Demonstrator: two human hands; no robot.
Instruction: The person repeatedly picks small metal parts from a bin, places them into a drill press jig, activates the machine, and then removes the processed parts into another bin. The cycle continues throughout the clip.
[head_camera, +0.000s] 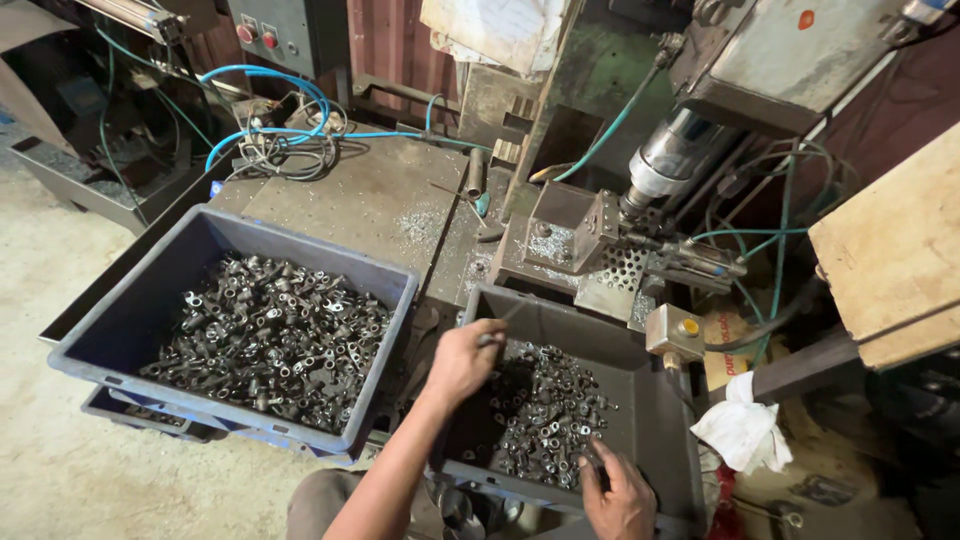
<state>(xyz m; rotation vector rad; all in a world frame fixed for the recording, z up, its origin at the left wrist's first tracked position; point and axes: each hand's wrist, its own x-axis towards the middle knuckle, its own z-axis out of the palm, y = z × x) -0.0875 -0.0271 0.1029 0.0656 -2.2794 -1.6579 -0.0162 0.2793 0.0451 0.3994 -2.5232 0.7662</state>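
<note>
Grey metal fittings (545, 415), small and ring-ended, lie heaped in a dark grey bin (655, 420) seen from the head camera, directly below the person. The left hand (462, 358) hovers over the upper left part of that heap, near the bin's back wall; its fingers are curled together around a thin dark rod (500, 328) that sticks up and to the right from the fist. The fittings lie just under and to the right of this hand, not touching it as far as can be seen. The right hand (620, 492) rests low at the bin's front edge, fingers pressed down among the nearest fittings; whether it actually grips one cannot be told, since the fingertips are buried in the pile.

To the left, well apart from both hands, a blue crate (130, 330) holds a larger heap of similar dark parts (275, 340). It sits beside a steel surface (370, 200) scattered with shavings. Behind the grey bin stands a drilling machine (680, 150) with a perforated plate below its spindle, and a small box with a yellow button (678, 332) sits at the bin's right corner. A white rag (742, 428) lies further right. Blue hoses (270, 100) loop at the back.
</note>
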